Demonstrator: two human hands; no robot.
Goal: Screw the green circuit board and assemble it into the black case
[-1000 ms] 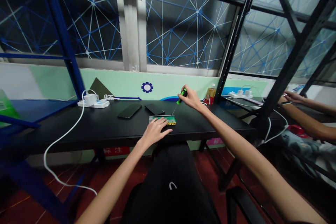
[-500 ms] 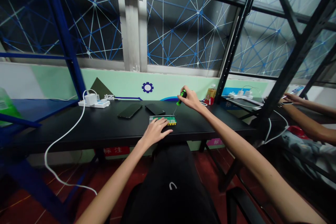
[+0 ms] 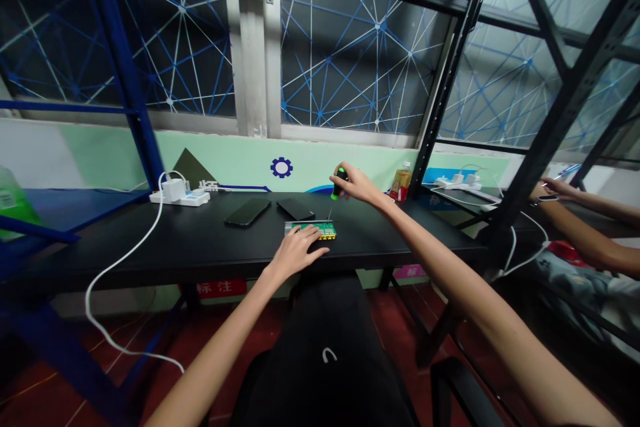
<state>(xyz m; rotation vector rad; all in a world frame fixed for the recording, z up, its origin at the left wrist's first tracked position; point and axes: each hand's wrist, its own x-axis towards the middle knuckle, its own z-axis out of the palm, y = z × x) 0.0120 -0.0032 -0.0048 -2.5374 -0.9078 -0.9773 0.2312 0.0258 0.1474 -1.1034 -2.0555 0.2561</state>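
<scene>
A small green circuit board lies on the black table in front of me. My left hand rests flat on the board's left part, fingers spread, pinning it down. My right hand is closed round a screwdriver with a green and black handle. The screwdriver stands nearly upright, and its thin shaft points down at the board's far right edge.
Two dark phones lie behind the board. A white power strip with a charger and a trailing white cable sits at the back left. A drink bottle stands by a black rack post. Another person's arms work at the right.
My right hand has shifted a little to the left and tipped the screwdriver handle more upright over the board. My left hand has stayed on the board.
</scene>
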